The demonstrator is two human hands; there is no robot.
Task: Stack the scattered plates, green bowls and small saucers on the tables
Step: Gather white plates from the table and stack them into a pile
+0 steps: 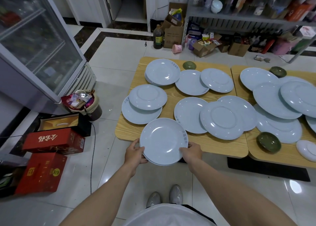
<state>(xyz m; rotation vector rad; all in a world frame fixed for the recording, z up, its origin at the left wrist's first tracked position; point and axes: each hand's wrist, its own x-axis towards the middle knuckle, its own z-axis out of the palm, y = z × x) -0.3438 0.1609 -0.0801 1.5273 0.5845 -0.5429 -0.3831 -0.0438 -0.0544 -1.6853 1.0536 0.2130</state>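
Now | plate stack (163, 140) | held between left grip (135, 153), right grip (192, 151)

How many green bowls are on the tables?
3. One green bowl sits at the left table's far edge, another at the right table's far side, a third near its front edge. Plates may hide more.
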